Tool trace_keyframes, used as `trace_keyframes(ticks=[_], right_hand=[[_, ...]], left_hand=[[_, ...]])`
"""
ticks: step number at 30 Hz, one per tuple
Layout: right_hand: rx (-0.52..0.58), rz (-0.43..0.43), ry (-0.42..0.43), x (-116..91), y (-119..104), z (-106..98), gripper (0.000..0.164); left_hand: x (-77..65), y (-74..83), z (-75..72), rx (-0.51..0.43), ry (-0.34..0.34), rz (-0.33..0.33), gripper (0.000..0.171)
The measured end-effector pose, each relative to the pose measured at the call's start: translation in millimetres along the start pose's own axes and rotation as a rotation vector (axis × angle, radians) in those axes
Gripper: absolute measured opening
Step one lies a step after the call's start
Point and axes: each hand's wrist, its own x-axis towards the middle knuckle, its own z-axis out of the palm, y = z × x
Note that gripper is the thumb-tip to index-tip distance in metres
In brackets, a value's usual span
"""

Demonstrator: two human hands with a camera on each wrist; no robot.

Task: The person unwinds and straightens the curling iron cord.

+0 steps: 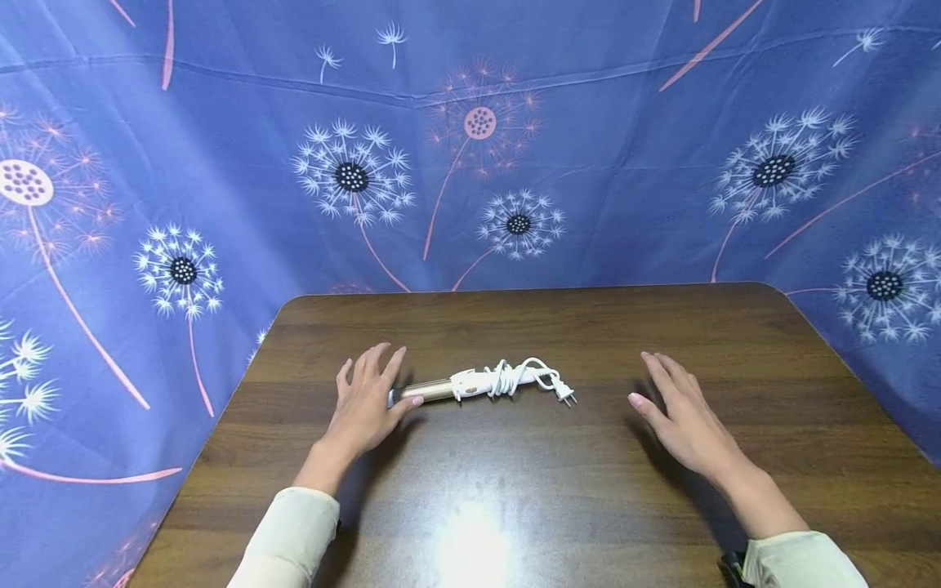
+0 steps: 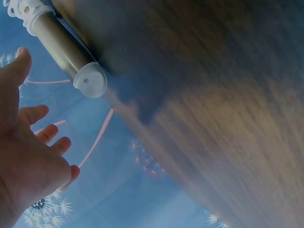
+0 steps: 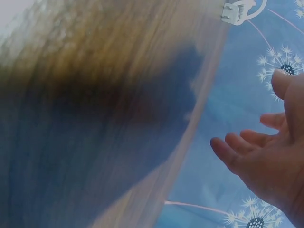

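A curling iron (image 1: pixel 470 384) with a gold barrel and white handle lies on the wooden table, its white cord (image 1: pixel 505 380) wound round the handle. The plug (image 1: pixel 564 391) points to the right. My left hand (image 1: pixel 365 404) hovers over the barrel's tip with fingers spread, and nothing is in its grasp. In the left wrist view the barrel's pale end cap (image 2: pixel 91 80) shows apart from the thumb and fingers. Well to the right of the plug, my right hand (image 1: pixel 687 420) is held over the table, fingers loosely extended and holding nothing.
The brown wooden table (image 1: pixel 559 498) has rounded far corners and a bright glare spot near its front. Behind it and along both sides hangs a blue cloth (image 1: pixel 617 163) printed with dandelions.
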Motion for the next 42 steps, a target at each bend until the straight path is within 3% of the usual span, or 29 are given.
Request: trace_keyframes(ticks=[17,23,42], right_hand=[[0.028,-0.003,0.002,4.4,-4.8,3.2,0.065],[0.036,-0.003,0.018,5.8,-7.6,5.2,0.064],[0.051,-0.014,0.011,12.1,-14.6,10.0,0.064]], left_hand=[[6.2,13.9,15.4,-0.037,0.003,0.056,0.062],[11.0,17.7,22.3,-0.012,0.018,0.08,0.058],[14.2,26.0,27.3,-0.017,-0.035,0.05,0.056]])
